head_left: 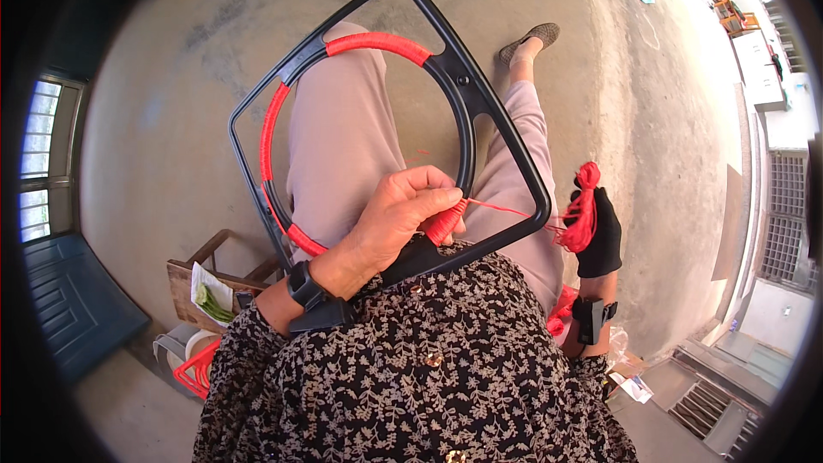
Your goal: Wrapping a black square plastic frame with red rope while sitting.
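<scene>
the person sits and looks down at one black plastic frame (506, 133) that rests on the lap, over the two legs in pale pink trousers (343, 137). the frame has a shape like a triangle with round corners on the outside, and one round ring inside it. the ring is partly wrapped with red cord: three wrapped parts show, one at the far top (377, 41), one long part on the left side (269, 133), and one at the near bottom, which is partly hidden under the hand.

the left hand (390, 227) is bare and lies on the near part of the ring. its fingers (433, 197) are curled close together and pinch the ring and the wrapped red cord there, so the hand is closed on the frame. one black band sits on the left wrist.

one thin line of red cord (506, 208) goes from this pinch to the right, tight and almost straight, and crosses the right edge of the frame. it ends at one small bundle of red cord (583, 210), which the right hand (597, 236) holds. the right hand wears one black glove and is closed around the bundle; the single fingers cannot be told apart. it is to the right of the frame, not touching it. one black band is on the right wrist also.

on the concrete floor (171, 120), at the near left, stands one small wooden stool (193, 279), and one red basket (199, 369) is near it. one foot in a grey shoe (531, 39) shows at the far side.
</scene>
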`<state>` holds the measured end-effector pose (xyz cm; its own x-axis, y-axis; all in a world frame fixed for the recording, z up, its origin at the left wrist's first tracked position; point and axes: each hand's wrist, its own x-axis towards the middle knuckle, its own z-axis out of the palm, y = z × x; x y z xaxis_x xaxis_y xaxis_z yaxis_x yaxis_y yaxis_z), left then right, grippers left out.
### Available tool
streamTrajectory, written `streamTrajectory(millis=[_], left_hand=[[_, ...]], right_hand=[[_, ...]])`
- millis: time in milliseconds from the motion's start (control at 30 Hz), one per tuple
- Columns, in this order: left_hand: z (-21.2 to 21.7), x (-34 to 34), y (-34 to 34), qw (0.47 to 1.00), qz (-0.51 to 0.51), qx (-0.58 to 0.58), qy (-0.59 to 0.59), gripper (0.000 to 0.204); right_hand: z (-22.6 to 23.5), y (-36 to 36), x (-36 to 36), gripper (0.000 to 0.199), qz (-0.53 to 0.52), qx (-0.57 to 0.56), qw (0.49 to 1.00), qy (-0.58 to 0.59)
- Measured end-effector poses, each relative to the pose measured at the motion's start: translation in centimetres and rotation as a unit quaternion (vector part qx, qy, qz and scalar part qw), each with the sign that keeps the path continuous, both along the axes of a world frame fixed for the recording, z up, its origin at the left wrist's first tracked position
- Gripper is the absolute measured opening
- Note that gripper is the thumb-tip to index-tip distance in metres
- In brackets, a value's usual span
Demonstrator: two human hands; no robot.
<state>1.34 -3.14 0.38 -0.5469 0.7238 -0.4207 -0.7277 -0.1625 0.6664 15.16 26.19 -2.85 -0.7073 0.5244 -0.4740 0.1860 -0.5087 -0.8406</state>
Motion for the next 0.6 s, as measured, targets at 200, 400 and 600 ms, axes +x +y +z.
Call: streamTrajectory(millis=[200, 400, 600], left_hand=[[0.0, 0.2, 0.3, 1.000, 0.002, -0.003, 0.004, 0.010], [-0.5, 0.7, -0.1, 0.997, 0.008, 0.016, 0.077, 0.011], [-0.6, 1.0, 0.6, 0.993, 0.031, -0.014, 0.117, 0.015]], right_hand=[[3.7, -7.2, -4.8, 0.042, 0.323, 0.029, 0.944, 0.055], [1.3, -8.9, -7.2, 0.033, 0.364, 0.114, 0.924, 0.007], [-3.5, -7.1, -5.2, 0.036, 0.448, 0.178, 0.860, 0.165]])
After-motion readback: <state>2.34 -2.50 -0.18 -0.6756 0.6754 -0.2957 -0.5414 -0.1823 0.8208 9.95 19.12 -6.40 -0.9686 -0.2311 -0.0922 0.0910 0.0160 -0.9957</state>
